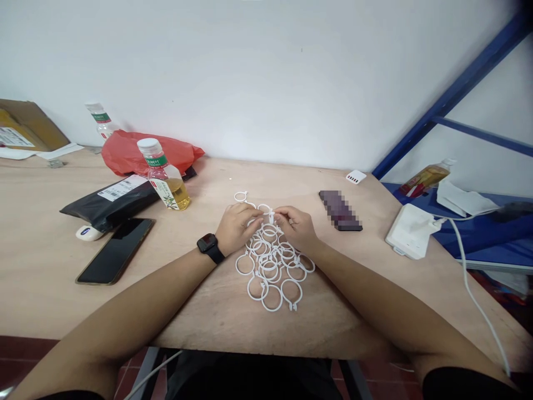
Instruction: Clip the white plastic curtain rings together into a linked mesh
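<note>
A pile of several linked white plastic rings lies on the wooden table in front of me. My left hand, with a black watch on its wrist, and my right hand meet at the far end of the pile. Both hands are closed, pinching the same white ring between their fingertips. One loose ring lies just beyond the left hand.
At left lie a black phone, a black parcel bag, a bottle of yellow drink and a red bag. A dark, blurred object and a white charger with its cable sit at right. A blue metal frame stands beyond the table's right edge.
</note>
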Demonstrator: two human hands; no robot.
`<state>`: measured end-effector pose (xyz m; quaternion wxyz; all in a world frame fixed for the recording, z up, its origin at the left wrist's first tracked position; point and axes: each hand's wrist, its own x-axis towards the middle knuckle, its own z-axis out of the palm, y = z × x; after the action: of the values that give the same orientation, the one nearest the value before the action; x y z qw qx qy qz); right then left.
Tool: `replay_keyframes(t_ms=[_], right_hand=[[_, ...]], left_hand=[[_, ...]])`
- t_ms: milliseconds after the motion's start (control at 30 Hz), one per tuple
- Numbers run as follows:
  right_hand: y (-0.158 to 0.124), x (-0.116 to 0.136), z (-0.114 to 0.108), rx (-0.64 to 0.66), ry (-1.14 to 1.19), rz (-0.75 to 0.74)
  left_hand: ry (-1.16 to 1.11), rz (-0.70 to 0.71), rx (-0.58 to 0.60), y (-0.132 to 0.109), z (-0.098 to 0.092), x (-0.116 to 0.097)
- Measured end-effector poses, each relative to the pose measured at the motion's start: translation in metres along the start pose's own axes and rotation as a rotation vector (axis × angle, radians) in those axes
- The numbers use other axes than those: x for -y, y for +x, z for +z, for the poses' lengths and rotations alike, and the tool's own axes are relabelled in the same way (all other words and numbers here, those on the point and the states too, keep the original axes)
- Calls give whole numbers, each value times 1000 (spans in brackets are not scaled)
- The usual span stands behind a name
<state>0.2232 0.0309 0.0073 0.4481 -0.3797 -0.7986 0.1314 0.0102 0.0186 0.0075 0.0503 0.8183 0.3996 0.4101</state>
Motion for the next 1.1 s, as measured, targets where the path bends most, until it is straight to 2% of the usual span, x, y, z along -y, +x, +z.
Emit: replay_keyframes(t_ms=[100,200,267,400,600,833,933,1100], right_hand=[[4,-20,-7,-56,-181,-36],[8,-39,-13,-28,-308,-31],[10,-45,-13,12,-301,-20],[10,-44,-8,87,-238,-32],[8,-38,-12,204,-208,-45],[8,-42,-12,383,-221,32],[9,-41,-10,366,-165,30],[9,-26,-11,163,41,-50]], left_hand=[[32,-127,10,-1,3,8],[41,-212,53,-2,7,13],[60,-233,108,-2,7,12],[87,-214,228,1,5,6],[-24,-171,259,2,2,3],[-78,-118,293,1,3,1],[-76,-115,274,1,3,1],[-83,-32,172,1,3,4]])
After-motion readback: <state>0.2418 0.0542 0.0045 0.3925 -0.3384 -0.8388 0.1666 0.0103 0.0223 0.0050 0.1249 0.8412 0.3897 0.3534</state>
